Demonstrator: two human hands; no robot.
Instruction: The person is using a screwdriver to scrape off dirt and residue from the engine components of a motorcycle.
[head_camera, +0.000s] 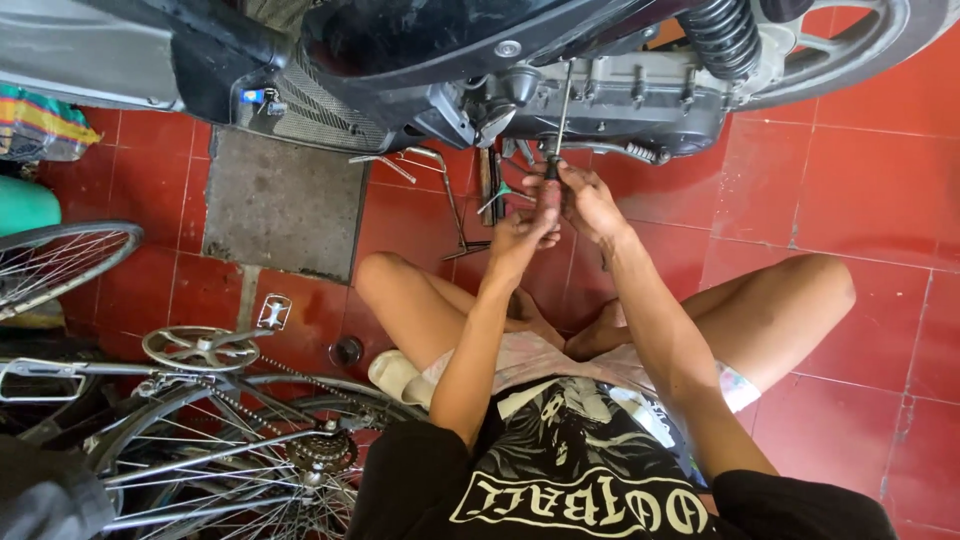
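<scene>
I sit on a red tiled floor facing the underside of a motorbike's grey engine casing (640, 100). A long screwdriver (560, 115) with a thin metal shaft points up into the casing. My right hand (590, 200) grips its dark handle from the right. My left hand (525, 230) closes around the lower end of the handle just below. Both hands meet in front of my knees.
Loose metal tools (440, 170) lie on the floor under the engine. A bicycle rear wheel with chain and sprocket (250, 440) is close on my left. A grey concrete patch (285, 205) sits in the tiles. A black shock spring (720, 35) and motorbike wheel (860, 40) are top right.
</scene>
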